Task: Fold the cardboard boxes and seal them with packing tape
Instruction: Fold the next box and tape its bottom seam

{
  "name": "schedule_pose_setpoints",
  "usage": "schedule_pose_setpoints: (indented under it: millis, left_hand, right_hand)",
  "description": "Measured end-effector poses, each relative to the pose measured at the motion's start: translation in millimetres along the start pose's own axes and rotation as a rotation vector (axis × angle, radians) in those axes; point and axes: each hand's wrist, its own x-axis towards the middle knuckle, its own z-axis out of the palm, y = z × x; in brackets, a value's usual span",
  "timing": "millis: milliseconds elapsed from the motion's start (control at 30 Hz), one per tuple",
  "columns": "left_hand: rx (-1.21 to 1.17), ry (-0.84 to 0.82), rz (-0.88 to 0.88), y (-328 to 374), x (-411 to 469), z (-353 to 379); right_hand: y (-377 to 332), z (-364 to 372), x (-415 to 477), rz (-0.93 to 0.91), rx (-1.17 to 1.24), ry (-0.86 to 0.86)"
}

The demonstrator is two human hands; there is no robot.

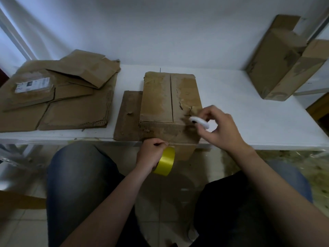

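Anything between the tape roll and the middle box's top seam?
Nothing visible between tape roll and seam. The right hand, holding a white tool, is right of the seam near the front edge of the box.

- Dim, bluish light; wall [160, 32] beyond the grip brightest, floor [169, 193] beneath it shadowed.
- The right hand [220, 127] beside the grip is motion-blurred.
- Edges bow outward.

The person is sitting at the white table [249, 113], where a closed cardboard box [165, 98] is standing at the near edge, its top flaps meeting along a centre seam. The left hand [151, 154] is gripping a yellow tape roll [165, 161] against the box's near face. The right hand [220, 129] is pinching a small white object [198, 122] at the box's near right corner. Flattened cardboard [62, 97] is lying to the left, and another box [277, 65] is standing at the far right.
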Motion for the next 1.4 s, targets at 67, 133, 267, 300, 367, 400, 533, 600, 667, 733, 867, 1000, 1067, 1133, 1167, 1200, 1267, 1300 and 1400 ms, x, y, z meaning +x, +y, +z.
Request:
schedule_pose_setpoints:
  millis: [67,133,267,300,367,400,533,600,667,733,867,1000,1067,1133,1167,1200,1267,1300,1400]
  left_hand:
    - [0.032,0.003,0.022,0,0,0]
    - [0.091,0.020,0.053,0,0,-1]
    - [0.146,0.017,0.091,6,-1,-4]
    - [0.132,0.012,0.095,6,0,-4]
    - [0.150,0.014,0.110,6,1,-2]
    - [0.167,0.025,0.118,7,2,-2]
    - [0.182,0.053,0.117,4,6,-2]
    - [0.194,0.059,0.117,5,6,-3]
    - [0.204,0.062,0.113,5,5,-4]
    - [0.210,0.053,0.114,6,4,-5]
    - [0.192,0.052,0.093,7,6,-6]
    - [0.208,0.035,0.092,13,0,-8]
    - [0.183,0.027,0.094,12,-2,-7]
    - [0.201,0.003,0.090,8,-3,-8]
    - [0.216,-0.017,0.077,4,-3,-8]
    - [0.198,-0.034,0.058,1,-4,-9]
    - [0.126,-0.052,0.009,-1,-7,-11]
    - [0.104,-0.053,-0.011,0,-7,-12]
    - [0.087,-0.064,-0.013,4,-7,-17]
  right_hand:
    - [8,-10,7,0.186,0.011,0.196]
    - [31,-17,17,0.453,-0.008,0.276]
    - [87,-15,24,0.744,-0.211,0.060]
    - [98,-12,24,0.774,-0.227,0.009]
    - [117,-3,19,0.822,-0.238,-0.039]
    - [126,1,16,0.834,-0.264,-0.052]
    - [135,6,9,0.829,-0.378,-0.086]
    - [124,3,14,0.690,-0.431,-0.044]
    - [99,1,21,0.448,-0.396,0.067]
    - [63,5,26,0.166,-0.325,0.146]
    - [-4,42,21,-0.121,-0.571,0.027]
    - [-1,74,12,-0.066,-0.777,-0.062]
    - [7,79,10,-0.066,-0.835,-0.049]
    - [9,82,9,-0.068,-0.862,-0.023]
    - [9,83,9,-0.072,-0.869,-0.018]
    - [9,84,9,-0.074,-0.875,-0.020]
    - [9,86,8,-0.070,-0.885,-0.031]
    - [9,86,8,-0.063,-0.892,-0.034]
    - [9,89,3,-0.051,-0.929,-0.044]
